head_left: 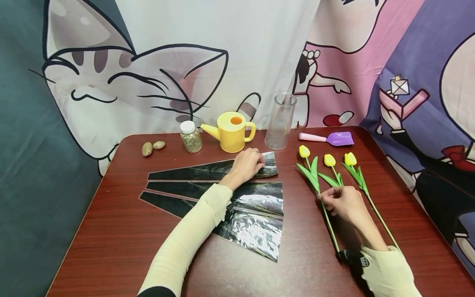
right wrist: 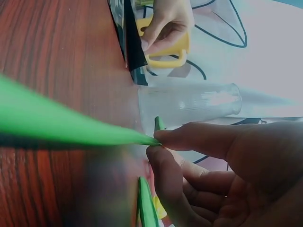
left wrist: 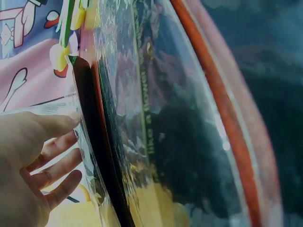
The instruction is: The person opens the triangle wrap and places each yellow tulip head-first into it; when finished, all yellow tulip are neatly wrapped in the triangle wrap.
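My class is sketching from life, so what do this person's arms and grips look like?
The left sleeve and right sleeve are pale cream and wrinkled; black fabric borders the left one's upper end. A small black device sits at the right sleeve's end; something black shows by the left cuff. Neither the left grip nor the right grip is gloved.

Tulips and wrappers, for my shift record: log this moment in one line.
left hand: pinches far wrapper | right hand: pinches leftmost tulip | other tulips: on table
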Demonstrator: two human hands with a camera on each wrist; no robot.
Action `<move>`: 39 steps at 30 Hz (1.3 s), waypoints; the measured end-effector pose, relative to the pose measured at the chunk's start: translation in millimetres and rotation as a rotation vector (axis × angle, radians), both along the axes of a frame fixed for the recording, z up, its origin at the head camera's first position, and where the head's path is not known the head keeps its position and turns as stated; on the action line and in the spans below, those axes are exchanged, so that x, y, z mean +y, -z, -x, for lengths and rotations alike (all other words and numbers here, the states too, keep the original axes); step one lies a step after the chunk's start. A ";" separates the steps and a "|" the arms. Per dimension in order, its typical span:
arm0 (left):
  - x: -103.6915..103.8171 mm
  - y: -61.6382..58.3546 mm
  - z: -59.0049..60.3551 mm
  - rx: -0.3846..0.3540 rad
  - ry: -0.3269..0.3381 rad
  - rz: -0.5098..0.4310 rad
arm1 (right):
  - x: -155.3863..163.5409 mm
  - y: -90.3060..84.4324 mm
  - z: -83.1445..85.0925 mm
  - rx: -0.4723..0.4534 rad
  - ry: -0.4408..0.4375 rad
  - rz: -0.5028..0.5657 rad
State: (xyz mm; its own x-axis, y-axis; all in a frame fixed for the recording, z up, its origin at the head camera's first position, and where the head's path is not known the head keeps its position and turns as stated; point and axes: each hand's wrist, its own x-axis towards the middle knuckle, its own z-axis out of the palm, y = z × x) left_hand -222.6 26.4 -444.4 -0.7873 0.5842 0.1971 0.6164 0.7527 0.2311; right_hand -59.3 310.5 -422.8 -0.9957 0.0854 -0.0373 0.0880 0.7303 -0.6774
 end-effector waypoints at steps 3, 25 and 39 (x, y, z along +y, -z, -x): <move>0.1 -0.8 -0.8 -0.003 -0.006 -0.003 | 0.3 0.0 1.3 -0.009 0.002 0.038; -2.6 -3.5 -6.8 -0.036 -0.021 -0.069 | -7.1 -16.8 33.9 0.108 0.349 1.151; -7.1 -8.1 -7.9 -0.035 0.000 -0.095 | -19.8 -0.8 78.8 0.356 0.786 1.402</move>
